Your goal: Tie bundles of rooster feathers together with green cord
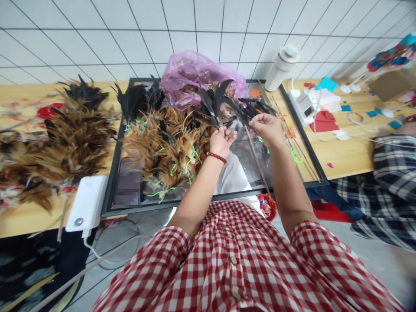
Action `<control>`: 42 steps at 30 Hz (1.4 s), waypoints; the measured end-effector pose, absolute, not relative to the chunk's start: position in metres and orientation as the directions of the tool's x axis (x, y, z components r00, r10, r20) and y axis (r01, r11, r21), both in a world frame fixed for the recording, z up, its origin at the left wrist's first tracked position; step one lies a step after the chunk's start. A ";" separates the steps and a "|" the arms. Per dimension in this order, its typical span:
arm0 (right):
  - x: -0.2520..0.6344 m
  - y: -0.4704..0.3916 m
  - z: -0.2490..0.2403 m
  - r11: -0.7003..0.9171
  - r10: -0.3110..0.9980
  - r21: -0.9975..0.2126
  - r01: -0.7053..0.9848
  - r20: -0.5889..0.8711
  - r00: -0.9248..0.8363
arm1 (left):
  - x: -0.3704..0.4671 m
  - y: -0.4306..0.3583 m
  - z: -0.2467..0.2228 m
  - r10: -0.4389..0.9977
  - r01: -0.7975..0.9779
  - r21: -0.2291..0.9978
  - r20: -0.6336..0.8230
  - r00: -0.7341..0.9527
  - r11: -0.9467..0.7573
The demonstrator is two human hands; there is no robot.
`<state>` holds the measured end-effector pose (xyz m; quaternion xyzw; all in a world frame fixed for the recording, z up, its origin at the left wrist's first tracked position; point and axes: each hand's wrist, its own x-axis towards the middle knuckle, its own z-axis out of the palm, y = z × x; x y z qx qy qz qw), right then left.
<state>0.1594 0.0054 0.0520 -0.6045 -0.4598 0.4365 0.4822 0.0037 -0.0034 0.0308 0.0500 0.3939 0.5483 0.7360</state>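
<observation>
Black feathers (pixel 216 102) rise in a bunch from my left hand (pixel 222 141), whose fingers are closed around their lower ends. A beaded bracelet circles that wrist. To its right, my right hand (pixel 267 128) pinches the quill of a dark feather (pixel 236 110) between thumb and fingertips. A thin stick (pixel 256 160) slants down beneath my right hand to the tray's front edge. Left of my hands lies a heap of brown feathers (pixel 172 143) with bright green ties. Behind them sits a translucent purple bag (pixel 201 73) with more feathers in it.
The black-rimmed tray (pixel 112 173) bears a phone (pixel 128 184) at its left. A white power bank (pixel 87 203) and another feather pile (pixel 65 143) lie farther left. A white bottle (pixel 282 68) and chargers (pixel 303 106) stand right, near a person in a plaid sleeve (pixel 394 164).
</observation>
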 end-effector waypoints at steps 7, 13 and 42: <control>0.118 0.006 0.020 0.029 0.963 -0.999 -0.013 0.024 0.267 | 0.017 -0.014 0.029 0.829 -0.576 0.612 -0.503 0.245 0.542; 0.117 -0.003 0.021 0.060 0.980 -0.960 0.275 0.110 0.168 | 0.023 -0.009 0.015 0.897 -0.440 0.795 -0.436 0.063 0.418; 0.234 -0.027 0.048 -0.323 0.943 -0.155 0.934 -0.138 0.303 | 0.015 -0.020 0.038 0.856 -0.472 0.718 -0.472 0.211 0.512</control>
